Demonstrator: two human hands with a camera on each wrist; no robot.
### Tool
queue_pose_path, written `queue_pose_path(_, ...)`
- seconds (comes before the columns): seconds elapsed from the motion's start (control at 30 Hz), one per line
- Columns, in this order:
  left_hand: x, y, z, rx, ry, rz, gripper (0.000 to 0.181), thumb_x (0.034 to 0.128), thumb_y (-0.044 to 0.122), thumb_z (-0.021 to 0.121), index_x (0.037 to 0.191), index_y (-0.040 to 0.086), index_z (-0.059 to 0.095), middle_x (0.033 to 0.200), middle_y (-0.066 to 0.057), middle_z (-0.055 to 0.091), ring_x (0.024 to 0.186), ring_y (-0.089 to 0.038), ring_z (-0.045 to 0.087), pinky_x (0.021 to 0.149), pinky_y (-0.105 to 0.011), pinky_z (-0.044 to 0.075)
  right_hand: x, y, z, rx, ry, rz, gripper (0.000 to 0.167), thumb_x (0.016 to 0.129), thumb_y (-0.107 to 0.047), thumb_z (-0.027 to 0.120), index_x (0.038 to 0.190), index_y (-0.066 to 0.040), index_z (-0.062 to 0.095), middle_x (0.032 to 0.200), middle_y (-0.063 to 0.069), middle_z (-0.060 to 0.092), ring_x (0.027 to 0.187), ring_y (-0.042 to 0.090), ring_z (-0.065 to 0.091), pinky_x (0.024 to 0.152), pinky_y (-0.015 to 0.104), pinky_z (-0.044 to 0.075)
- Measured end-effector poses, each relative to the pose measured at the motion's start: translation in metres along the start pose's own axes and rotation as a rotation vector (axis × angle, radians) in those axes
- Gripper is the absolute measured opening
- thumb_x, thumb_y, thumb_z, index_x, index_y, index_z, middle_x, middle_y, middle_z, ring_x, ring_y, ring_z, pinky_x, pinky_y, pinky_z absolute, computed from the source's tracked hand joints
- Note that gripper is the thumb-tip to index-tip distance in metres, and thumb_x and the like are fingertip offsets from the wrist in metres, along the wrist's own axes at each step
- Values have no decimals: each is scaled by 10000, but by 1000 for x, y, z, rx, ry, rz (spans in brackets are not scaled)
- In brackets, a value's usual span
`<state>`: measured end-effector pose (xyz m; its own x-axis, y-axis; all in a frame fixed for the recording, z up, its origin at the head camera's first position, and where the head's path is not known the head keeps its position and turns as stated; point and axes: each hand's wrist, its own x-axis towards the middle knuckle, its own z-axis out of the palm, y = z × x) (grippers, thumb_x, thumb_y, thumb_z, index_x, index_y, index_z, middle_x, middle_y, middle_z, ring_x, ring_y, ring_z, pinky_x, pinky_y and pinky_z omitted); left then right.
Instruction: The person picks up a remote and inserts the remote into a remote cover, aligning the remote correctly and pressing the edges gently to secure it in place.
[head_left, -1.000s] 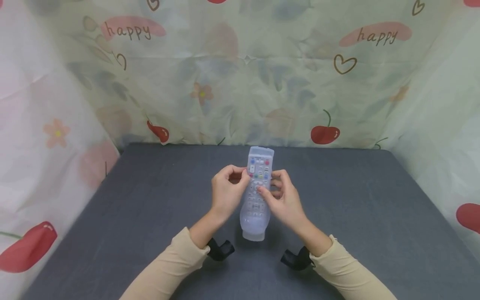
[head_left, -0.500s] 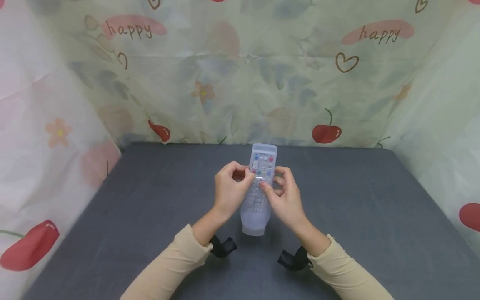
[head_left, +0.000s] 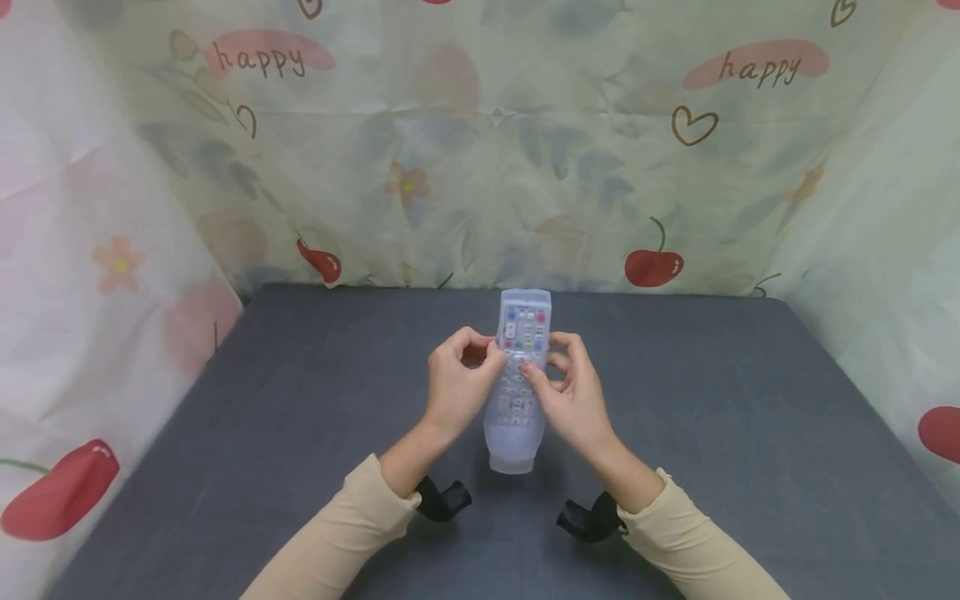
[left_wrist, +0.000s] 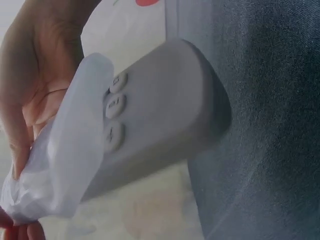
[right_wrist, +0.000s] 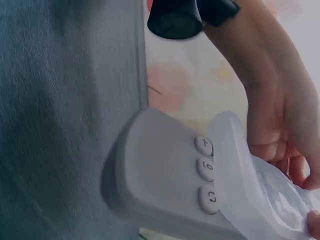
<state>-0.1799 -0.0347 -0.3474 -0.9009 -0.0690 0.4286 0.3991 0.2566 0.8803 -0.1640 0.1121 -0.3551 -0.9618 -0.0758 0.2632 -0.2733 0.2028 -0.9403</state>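
Note:
A pale remote control (left_wrist: pixel 165 100) sits partly inside a translucent protective sleeve (head_left: pixel 517 417), held upright above the table. Its bare rounded end sticks out of the sleeve's loose mouth (right_wrist: pixel 235 170) in both wrist views. On the sleeve's left edge, my left hand (head_left: pixel 459 383) pinches with thumb and forefinger. My right hand (head_left: pixel 577 404) grips the right side, thumb on the button face and fingers curled along the edge. Coloured buttons show through the sleeve in the head view. The remote's back is hidden.
Beneath the hands lies a dark grey table (head_left: pixel 337 517). Patterned cloth (head_left: pixel 495 167) hangs behind it and along both sides. Black wrist-worn devices (head_left: pixel 442 500) project below the sleeves of the garment.
The remote and sleeve have shifted slightly away from the body and a little to the right, with both hands. Both hands keep their hold; during the last half second there is only a small leftward tilt.

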Motion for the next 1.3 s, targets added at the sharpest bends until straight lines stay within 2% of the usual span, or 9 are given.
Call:
queue_pose_path(0.17,5,3,-5,-26,-91,-45,88,849,32,541,846,-20,612,782,-168,633,632,-81,552,582,-186,462,1,-2,-4,-43,-22,7,393,895,-50,599,1228,-20,391,1110,260,627,790,336,700,688,363,572)
queue_pose_path(0.27,7,5,-9,-19,-149,-91,152,889,97,545,962,-21,609,761,-164,615,622,-70,536,570,-201,450,1,-2,-5,-58,-42,24,397,897,-64,602,1230,-15,391,1102,267,629,777,330,701,683,355,571)
queue_pose_path(0.37,9,6,-11,23,-206,-116,292,904,201,592,1113,-3,611,782,-153,645,669,-108,591,600,-222,476,0,-1,-4,-62,-58,33,396,898,-62,600,1229,-10,390,1089,276,632,765,331,701,673,346,569)
queue_pose_path(0.43,10,7,-11,54,-229,-121,340,890,241,626,1129,-1,631,817,-147,660,710,-148,614,619,-236,489,0,-1,-4,-63,-64,32,396,896,-59,601,1228,-13,390,1083,275,634,760,331,701,667,340,569)
queue_pose_path(0.57,10,6,-11,87,-238,-124,280,877,228,648,998,-22,679,840,-147,646,736,-169,600,640,-234,490,0,-1,-3,-74,-82,23,402,899,-67,600,1229,-8,378,1075,278,636,753,328,702,662,348,568)
queue_pose_path(0.7,11,5,-10,49,-223,-149,248,889,204,633,925,-39,667,812,-145,607,698,-147,554,605,-225,450,1,1,-5,-99,-129,28,475,912,-104,592,1290,-22,315,1099,270,631,813,327,701,710,390,565)
queue_pose_path(0.9,11,3,-8,17,-217,-196,251,907,226,612,964,-15,655,926,-141,598,837,-201,582,697,-264,483,2,6,-9,-169,-202,-6,538,925,-132,577,1341,-29,251,1074,243,644,920,327,684,769,414,553)
queue_pose_path(1.13,8,0,-8,-97,-280,-209,263,948,223,548,1087,8,609,1017,-179,653,885,-237,673,704,-304,536,2,8,-12,-218,-232,-34,482,922,-164,587,1301,-13,330,1068,197,659,939,277,644,760,358,552)
queue_pose_path(1.3,7,-1,-7,-109,-275,-197,269,946,212,551,1101,0,612,1002,-178,663,874,-234,678,703,-312,543,9,3,-23,-222,-177,-72,357,959,-142,517,1278,10,467,1106,210,639,954,301,644,793,352,554)
